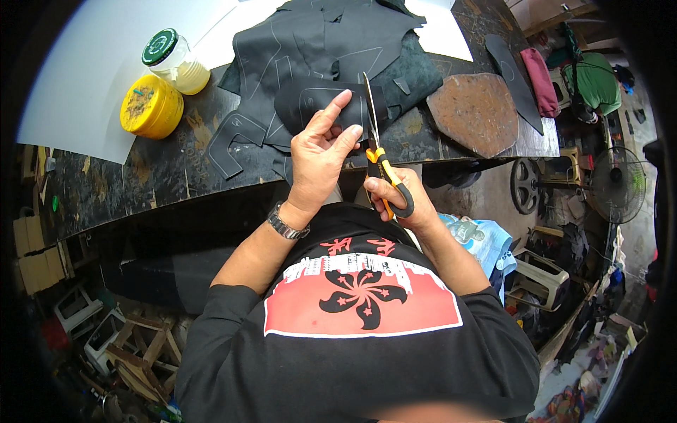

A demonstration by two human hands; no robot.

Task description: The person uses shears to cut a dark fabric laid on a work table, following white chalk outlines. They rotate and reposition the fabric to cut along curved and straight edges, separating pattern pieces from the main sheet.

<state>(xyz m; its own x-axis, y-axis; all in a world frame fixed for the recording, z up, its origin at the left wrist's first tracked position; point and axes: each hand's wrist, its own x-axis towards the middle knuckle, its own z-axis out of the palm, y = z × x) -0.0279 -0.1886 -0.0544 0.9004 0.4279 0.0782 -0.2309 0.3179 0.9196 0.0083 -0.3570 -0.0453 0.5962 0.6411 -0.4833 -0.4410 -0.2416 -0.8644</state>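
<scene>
In my right hand (415, 199) is a pair of scissors (371, 116) with yellow-and-black handles, the fingers wrapped through the loops. Its blades point away from me, at the right part of a black leather-like piece (293, 106) marked with pale outlines. My left hand (317, 156) grips that piece near its front edge, thumb on top and index finger stretched along it; the fingers beneath are partly hidden. Behind it lies a heap of larger black sheets (296, 46) with drawn pattern lines. A loose angular cut piece (233, 144) rests to the left of my hand.
On the dark worn table (190, 166), a yellow tub (156, 113) and a green-lidded jar (183, 67) stand at the left beside white sheeting (77, 63). A brown board (474, 113) and a black strip (511, 77) lie at the right. A fan (619, 185) stands beyond the table.
</scene>
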